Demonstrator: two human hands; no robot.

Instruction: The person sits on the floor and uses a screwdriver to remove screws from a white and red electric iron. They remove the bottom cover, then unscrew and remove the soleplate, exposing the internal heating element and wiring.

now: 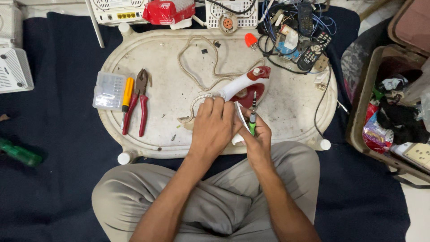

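A person sits cross-legged on a dark blue cloth [58, 148], knees in grey trousers at the bottom of the view, with both forearms reaching forward onto an oval white tray [286, 107] that lies upturned as a work surface. The left hand [212, 127] is clenched over the rear end of a red and white clothes iron [245, 86], fingers wrapped across the handle where the braided cord [197, 56] enters, pinning it down. The right hand [256, 134] sits just beside it, nearer the person, and grasps a small screwdriver with a green handle [252, 117]; the shaft points away from the body, almost straight up the picture, with its tip at the red body of the iron. The iron's long axis runs diagonally, from the held rear end at the near left to its nose at the far right, so the screwdriver meets it from the near side, at an angle to that axis. A white cover piece shows between the two hands, touching both. Farther left on the tray lie red-handled pliers [142, 101], an orange-handled screwdriver [127, 96] and a clear plastic box [109, 90], all well apart from the hands. Beyond the tray's far edge sit tangled wires with remote controls [311, 45] and a red bag [168, 11].
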